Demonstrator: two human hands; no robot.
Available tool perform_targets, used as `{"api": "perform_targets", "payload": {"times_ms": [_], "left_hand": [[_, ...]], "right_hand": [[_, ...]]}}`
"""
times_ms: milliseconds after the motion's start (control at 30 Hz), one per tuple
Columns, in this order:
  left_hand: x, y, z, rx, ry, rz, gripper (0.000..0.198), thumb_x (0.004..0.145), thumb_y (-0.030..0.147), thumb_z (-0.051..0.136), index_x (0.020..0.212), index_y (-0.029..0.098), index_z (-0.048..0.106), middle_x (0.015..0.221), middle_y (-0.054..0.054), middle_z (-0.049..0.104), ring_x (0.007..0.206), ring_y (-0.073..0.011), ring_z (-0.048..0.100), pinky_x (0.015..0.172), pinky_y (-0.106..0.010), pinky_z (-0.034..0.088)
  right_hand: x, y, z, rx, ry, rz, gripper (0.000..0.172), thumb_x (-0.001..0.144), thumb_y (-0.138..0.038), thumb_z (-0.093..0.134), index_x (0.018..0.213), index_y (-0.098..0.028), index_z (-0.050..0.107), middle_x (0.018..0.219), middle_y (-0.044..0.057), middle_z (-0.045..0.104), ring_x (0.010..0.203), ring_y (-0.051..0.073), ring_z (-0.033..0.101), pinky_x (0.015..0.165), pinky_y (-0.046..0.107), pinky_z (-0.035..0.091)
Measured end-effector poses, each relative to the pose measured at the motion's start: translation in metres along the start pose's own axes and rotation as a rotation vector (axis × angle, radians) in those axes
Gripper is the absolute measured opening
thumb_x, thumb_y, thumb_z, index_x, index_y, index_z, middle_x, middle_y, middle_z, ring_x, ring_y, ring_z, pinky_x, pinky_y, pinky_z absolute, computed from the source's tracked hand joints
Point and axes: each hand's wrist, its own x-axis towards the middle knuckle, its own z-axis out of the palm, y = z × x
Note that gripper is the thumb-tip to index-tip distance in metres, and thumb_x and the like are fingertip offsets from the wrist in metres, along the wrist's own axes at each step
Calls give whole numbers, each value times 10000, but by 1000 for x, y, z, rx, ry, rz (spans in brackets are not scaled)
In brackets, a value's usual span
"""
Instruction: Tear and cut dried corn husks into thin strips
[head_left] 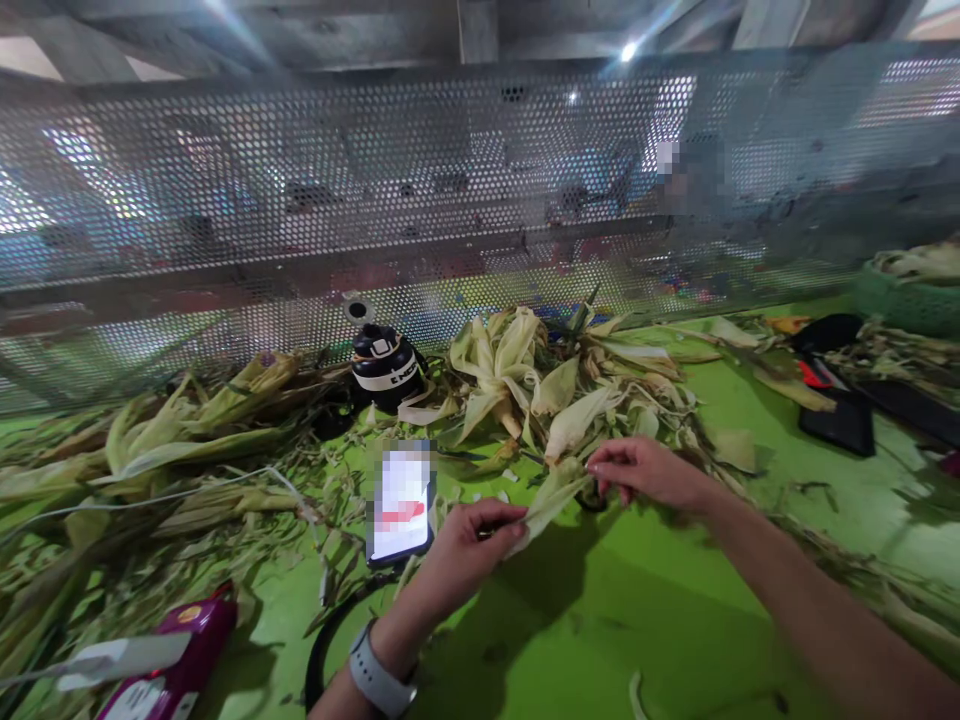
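A pale green corn husk (553, 498) stretches between my two hands above the green table. My left hand (466, 548), with a watch on its wrist, pinches the lower left end of it. The fingertips of my right hand (651, 470) are closed at its upper right edge. Just beyond lies a pile of husks (496, 362), some still joined at the base like an opened ear. A lit phone (401, 500) rests left of my left hand, its screen partly blurred out.
A dark round jug (386, 372) with its lid up stands behind the phone. Husk heaps (202, 420) and a white cable cover the left side, with a purple device (176, 655) in front. At right are a black phone-like object (836, 420) and a green basket (911, 300). A perforated metal panel (420, 220) closes the back.
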Motion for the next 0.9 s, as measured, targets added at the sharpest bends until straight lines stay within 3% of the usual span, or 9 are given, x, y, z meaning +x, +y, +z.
{"api": "perform_targets", "payload": {"times_ms": [133, 200, 267, 400, 433, 567, 733, 833, 900], "left_hand": [[-2, 12, -10, 121, 46, 87, 171, 722, 276, 653, 819, 195, 768, 757, -50, 695, 684, -169, 582, 630, -246, 435], [-5, 18, -11, 225, 34, 142, 168, 733, 256, 626, 798, 198, 770, 745, -56, 691, 687, -177, 587, 636, -255, 441], [-10, 22, -10, 343, 4, 205, 194, 750, 230, 593, 834, 207, 767, 754, -57, 692, 702, -182, 595, 659, -263, 446], [-21, 24, -4, 448, -96, 252, 388, 771, 186, 558, 1150, 224, 629, 769, -28, 690, 676, -164, 603, 644, -251, 440], [-23, 25, -2, 444, -110, 255, 417, 775, 182, 556, 1189, 223, 585, 768, -21, 687, 677, -163, 606, 644, -249, 440], [-26, 30, -3, 375, -2, 304, 358, 783, 209, 591, 1139, 214, 555, 794, -27, 678, 745, -179, 622, 698, -266, 451], [-22, 34, -5, 150, 220, 314, 478, 727, 262, 703, 1177, 214, 546, 820, -28, 664, 825, -194, 618, 800, -297, 457], [-18, 23, 4, -140, 274, 186, 501, 719, 332, 722, 1181, 228, 557, 863, -20, 668, 840, -183, 614, 778, -274, 470], [-14, 11, 15, -297, 206, 25, 349, 737, 408, 694, 1011, 195, 654, 866, -32, 685, 827, -180, 615, 760, -263, 478]], "right_hand": [[4, 4, -22, -144, 337, -51, 198, 754, -360, 622, 813, -173, 651, 653, 10, 640, 532, 140, 562, 534, 279, 470], [1, -1, -19, -276, 574, -144, 153, 768, -325, 600, 805, -187, 658, 730, 41, 664, 635, 181, 596, 628, 325, 488], [-6, -10, -3, -354, 666, -267, 176, 803, -322, 578, 854, -183, 671, 872, 83, 682, 780, 218, 613, 746, 360, 480], [-23, -26, 47, -288, 79, -363, 325, 883, -435, 527, 1093, -215, 643, 1067, 75, 673, 934, 217, 614, 797, 323, 464], [-26, -27, 58, -317, -2, -389, 349, 864, -456, 558, 1107, -219, 637, 1062, 73, 673, 932, 221, 607, 791, 318, 453], [-28, -23, 80, -341, -55, -400, 349, 903, -466, 484, 847, -179, 675, 749, 43, 643, 705, 174, 565, 647, 274, 404], [-28, -20, 82, 176, -252, -165, 410, 850, -571, 514, 773, -178, 601, 706, 12, 619, 645, 144, 569, 590, 242, 417], [-27, -16, 92, 430, -337, -76, 460, 806, -634, 531, 824, -175, 558, 699, 12, 633, 581, 123, 578, 558, 229, 433], [-25, -12, 102, 489, -301, -45, 482, 781, -652, 549, 821, -172, 556, 675, 7, 637, 525, 100, 555, 527, 213, 422]]}}
